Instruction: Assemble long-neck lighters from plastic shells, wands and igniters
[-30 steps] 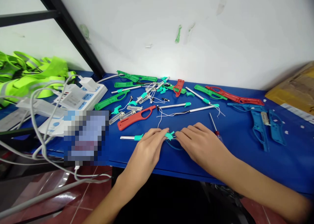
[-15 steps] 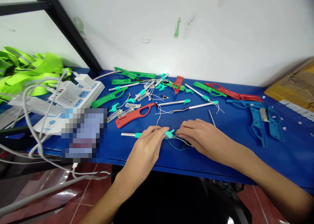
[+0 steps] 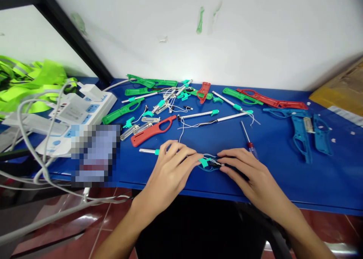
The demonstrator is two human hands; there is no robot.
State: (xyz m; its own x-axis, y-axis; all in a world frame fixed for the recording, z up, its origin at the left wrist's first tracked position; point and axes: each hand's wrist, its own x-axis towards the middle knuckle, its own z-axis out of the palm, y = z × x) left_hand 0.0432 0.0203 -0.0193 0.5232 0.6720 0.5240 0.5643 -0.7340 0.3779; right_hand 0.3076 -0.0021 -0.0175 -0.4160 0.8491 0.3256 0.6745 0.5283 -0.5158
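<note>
My left hand (image 3: 176,164) is closed around a lighter assembly near the table's front edge. A metal tube (image 3: 147,151) with a teal collar sticks out to its left, and a teal trigger piece (image 3: 205,162) shows at its fingertips. Beneath lies a blue casing half (image 3: 208,169), mostly covered. My right hand (image 3: 244,164) pinches a small black part with white wires (image 3: 214,163) at the casing's right end. A screwdriver (image 3: 250,145) with a red and clear handle lies just behind my right hand.
Green casing halves (image 3: 121,111), a red one (image 3: 153,131) and several metal tubes (image 3: 198,114) lie behind my hands. Blue halves (image 3: 302,138) are at the right. A power strip (image 3: 99,111) and a blurred phone (image 3: 99,153) sit at the left, a cardboard box (image 3: 340,89) at the far right.
My right hand has shifted to the right and turned, uncovering the screwdriver's handle. The teal trigger piece has moved slightly right and down. The view has shifted a little.
</note>
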